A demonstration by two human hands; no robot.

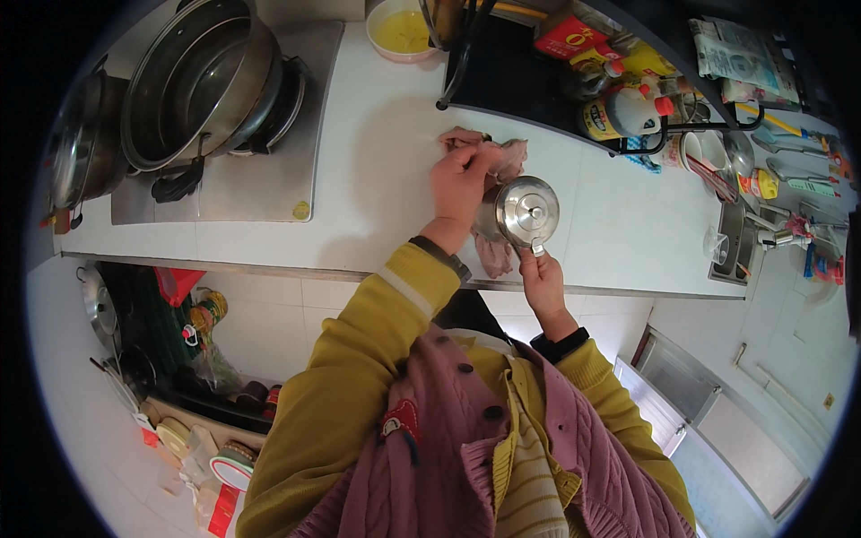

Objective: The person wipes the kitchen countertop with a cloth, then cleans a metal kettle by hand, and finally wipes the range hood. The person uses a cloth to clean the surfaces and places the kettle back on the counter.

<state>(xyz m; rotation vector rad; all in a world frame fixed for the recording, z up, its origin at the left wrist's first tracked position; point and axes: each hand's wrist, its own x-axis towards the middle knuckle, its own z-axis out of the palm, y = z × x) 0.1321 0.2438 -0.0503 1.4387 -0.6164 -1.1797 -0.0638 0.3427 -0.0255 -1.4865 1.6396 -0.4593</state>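
Observation:
A lidded stainless steel pot [529,212], small and round with a knob on its lid, is over the white countertop. My right hand [543,286] grips it at the handle side, near the counter's front edge. A crumpled pinkish cloth [511,160] lies behind and beside the pot, and a pink part of it or a second cloth shows in front. My left hand [460,191], left of the pot, has its fingers curled and pinched on the cloth; the fingertips are partly hidden.
At left, a large steel pot [195,81] stands on a gas stove [269,195]. A bowl of yellow liquid [402,33] sits at the back, beside a black rack [498,74] with bottles. A sink [730,235] is at far right. Below the counter are shelves with cookware.

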